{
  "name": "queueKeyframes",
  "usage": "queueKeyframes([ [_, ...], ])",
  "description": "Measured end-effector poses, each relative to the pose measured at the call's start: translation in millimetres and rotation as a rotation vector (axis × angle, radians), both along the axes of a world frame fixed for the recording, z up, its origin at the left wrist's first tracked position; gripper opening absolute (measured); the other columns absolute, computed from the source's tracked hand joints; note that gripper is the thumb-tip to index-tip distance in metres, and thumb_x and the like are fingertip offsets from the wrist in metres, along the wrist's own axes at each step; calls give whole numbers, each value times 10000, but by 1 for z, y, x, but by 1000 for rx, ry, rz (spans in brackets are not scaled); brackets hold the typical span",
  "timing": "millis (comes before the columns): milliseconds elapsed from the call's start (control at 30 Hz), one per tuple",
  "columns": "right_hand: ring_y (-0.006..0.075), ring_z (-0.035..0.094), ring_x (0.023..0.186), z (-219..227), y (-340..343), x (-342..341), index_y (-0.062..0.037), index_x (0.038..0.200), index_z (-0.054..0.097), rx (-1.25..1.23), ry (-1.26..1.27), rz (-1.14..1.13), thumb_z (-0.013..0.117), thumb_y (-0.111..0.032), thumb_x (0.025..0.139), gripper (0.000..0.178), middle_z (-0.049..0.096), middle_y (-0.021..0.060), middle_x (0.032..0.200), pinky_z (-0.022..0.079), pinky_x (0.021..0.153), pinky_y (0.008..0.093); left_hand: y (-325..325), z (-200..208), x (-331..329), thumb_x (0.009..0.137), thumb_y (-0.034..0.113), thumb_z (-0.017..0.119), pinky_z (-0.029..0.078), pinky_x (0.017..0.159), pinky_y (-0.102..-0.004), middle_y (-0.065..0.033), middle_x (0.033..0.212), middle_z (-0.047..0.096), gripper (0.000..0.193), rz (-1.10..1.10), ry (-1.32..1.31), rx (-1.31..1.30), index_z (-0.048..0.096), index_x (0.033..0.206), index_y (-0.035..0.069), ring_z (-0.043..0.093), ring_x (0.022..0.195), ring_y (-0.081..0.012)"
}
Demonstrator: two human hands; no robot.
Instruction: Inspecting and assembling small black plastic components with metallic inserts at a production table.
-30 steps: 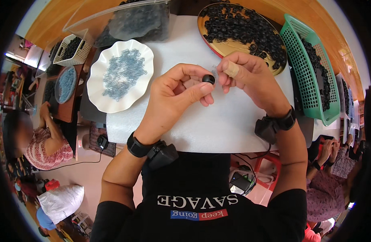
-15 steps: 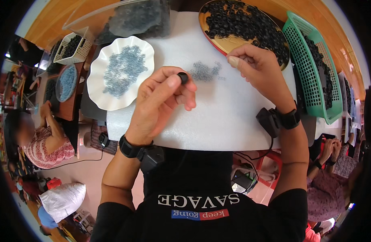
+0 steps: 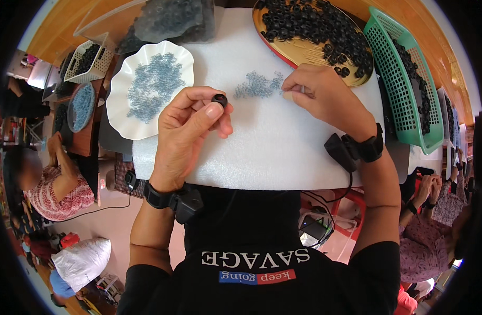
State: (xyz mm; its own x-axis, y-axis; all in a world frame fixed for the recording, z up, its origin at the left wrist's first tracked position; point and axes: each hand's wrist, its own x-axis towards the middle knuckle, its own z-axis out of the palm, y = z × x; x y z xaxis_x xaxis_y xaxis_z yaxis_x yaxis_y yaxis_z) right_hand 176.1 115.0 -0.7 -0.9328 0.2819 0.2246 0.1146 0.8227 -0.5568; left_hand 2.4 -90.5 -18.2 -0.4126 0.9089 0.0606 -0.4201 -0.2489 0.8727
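Observation:
Between the thumb and fingers of my left hand point(image 3: 191, 118) is a small black ring-shaped cap point(image 3: 219, 99), its hollow opening tilted up. My right hand point(image 3: 319, 94) is pinched, thumb against forefinger, beside a loose pile of tiny clear bluish pieces point(image 3: 258, 85) on the white table mat point(image 3: 251, 147). Whatever lies between those fingertips is too small to make out. Left of my left hand, a white scalloped plate point(image 3: 118, 100) bears many more of the same tiny pieces. Beyond my right hand, a round gold tray point(image 3: 304, 52) carries many black caps.
A green basket point(image 3: 403, 94) of black parts stands at the right edge. A clear plastic box point(image 3: 170, 23) with black parts is at the far left. Cables point(image 3: 325, 202) hang below the table edge. Other people sit at both sides, with a white sack point(image 3: 83, 262) at lower left.
My right hand has moved slightly down and left to the edge of the tiny pieces. My left hand has shifted left, and the black cap's opening now shows. The whole view has shifted slightly.

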Motion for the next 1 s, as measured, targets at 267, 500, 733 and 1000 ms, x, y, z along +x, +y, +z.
queueKeyframes([
  [267, 208, 569, 604, 5, -9, -1, -5, 837, 594, 152, -61, 2, 650, -13, 755, 100, 586, 97, 770, 454, 560, 310, 14, 5, 19, 891, 61, 638, 507, 677, -233, -81, 896, 657, 203, -70, 96, -113, 609, 1074, -23, 623, 737, -114],
  [500, 143, 522, 571, 6, -7, -1, -9, 875, 586, 40, 20, 40, 632, 27, 744, 144, 536, 68, 734, 426, 542, 286, 19, 3, 20, 893, 70, 627, 498, 672, -245, -117, 945, 658, 216, -101, 120, -104, 599, 1087, -21, 610, 735, -127],
  [733, 28, 521, 619, 39, -19, 3, -5, 913, 614, -828, -49, 11, 617, -27, 824, 91, 574, -20, 776, 427, 528, 185, 23, 4, 24, 878, 25, 643, 491, 679, -210, -25, 860, 627, 222, -86, 196, -139, 612, 1093, -16, 596, 734, -75],
  [1000, 76, 562, 592, 37, -21, 1, 9, 926, 621, -914, -145, 41, 623, -53, 827, 117, 603, 24, 801, 451, 531, 198, 29, 3, 32, 844, 12, 669, 479, 675, -216, -20, 897, 628, 222, -91, 444, -149, 622, 1060, -10, 574, 763, -66],
])
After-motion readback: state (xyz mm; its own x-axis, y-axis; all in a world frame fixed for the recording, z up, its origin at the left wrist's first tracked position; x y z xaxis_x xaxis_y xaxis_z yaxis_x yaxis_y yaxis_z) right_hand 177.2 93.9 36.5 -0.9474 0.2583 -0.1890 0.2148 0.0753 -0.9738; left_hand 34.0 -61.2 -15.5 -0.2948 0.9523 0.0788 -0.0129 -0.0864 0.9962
